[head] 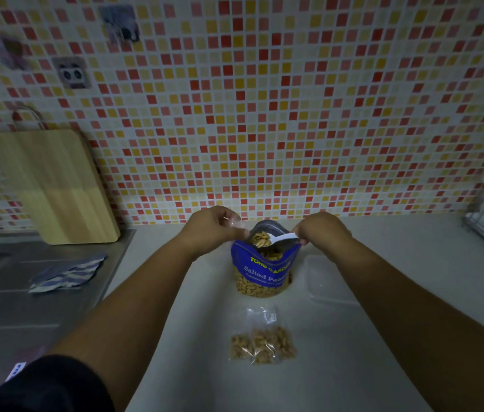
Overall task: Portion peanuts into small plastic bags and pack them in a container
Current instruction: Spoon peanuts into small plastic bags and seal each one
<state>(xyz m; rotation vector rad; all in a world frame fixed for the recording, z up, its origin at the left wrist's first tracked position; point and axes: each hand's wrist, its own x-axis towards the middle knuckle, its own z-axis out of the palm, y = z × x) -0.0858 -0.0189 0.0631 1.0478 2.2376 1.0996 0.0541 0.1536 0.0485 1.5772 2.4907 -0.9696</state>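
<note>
Mosaic wall tiles point(294, 114) in red, orange and yellow rise behind a pale counter point(199, 337). A blue peanut pouch point(261, 264) stands open near the wall, at the middle of the counter. The right hand point(322, 230) pinches the handle of a white spoon point(280, 237), whose bowl holds peanuts just above the pouch's mouth. The left hand point(211, 224), fingers curled, grips a small clear bag point(236, 225) right beside the pouch's opening; the bag is blurred and hard to make out. Nearer the person, filled bags point(263, 344) of peanuts lie flat on the counter. A clear container point(328, 281) sits just right of the pouch. A wooden cutting board point(53, 185) leans against the wall at left, above a striped cloth point(68, 273) on the steel sink top point(41, 307).
</note>
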